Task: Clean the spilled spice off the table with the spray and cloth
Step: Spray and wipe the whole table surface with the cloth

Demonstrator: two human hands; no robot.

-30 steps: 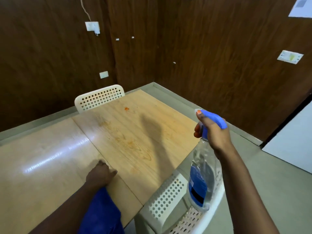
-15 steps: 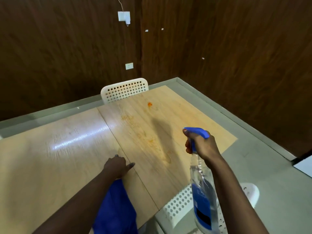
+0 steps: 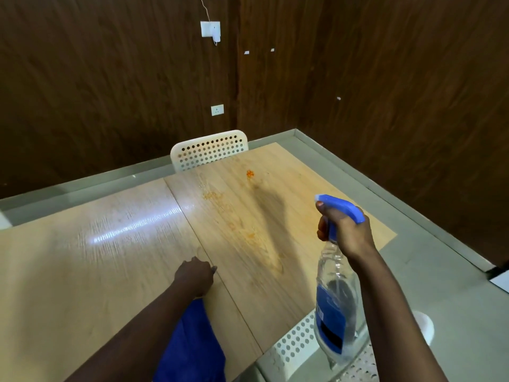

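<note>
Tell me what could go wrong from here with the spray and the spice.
The bottle in the right hand hangs past the table edge, so spray may fall short of the far spice. Wetting the smear could spread orange further. The cloth hangs off the near edge and might slip.

Orange spice spill (image 3: pixel 250 174) on light wooden table (image 3: pixel 82 257), twelve o'clock. White perforated chair (image 3: pixel 208 151) behind it. Clear spray bottle (image 3: pixel 334 299) at four; blue cloth (image 3: pixel 190 343) at six.
</note>
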